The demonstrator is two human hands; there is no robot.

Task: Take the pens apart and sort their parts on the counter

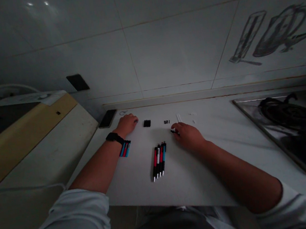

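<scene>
The left hand (127,124) rests low over the white surface (201,179) near its back edge, fingers curled; a small dark bit with a bright glint (136,121) shows at its fingertips, but I cannot tell whether the grip is closed on it or merely lies over it. The right hand (189,136) has thumb and forefinger pinched on a small dark piece (173,131), whose far end is lost behind the fingers.

Between the hands, nearer the person, four pens (159,161) lie side by side with silver tips toward the person; their barrels show red, white and blue among black, though the dim light blurs where the parts join. Beyond them stand out a tight group of short black cylinders (146,123) and a few smaller dark pieces (166,121), too tiny to identify. Slim pale strips (178,117) just beyond the right hand are partly covered by it, and their outline nearly melts into the surface.

A row of blue and red tubes (125,149) is partly hidden by the left wrist and its black watch (114,137). The stove (256,127) at right is cut off by the picture's edge.
</scene>
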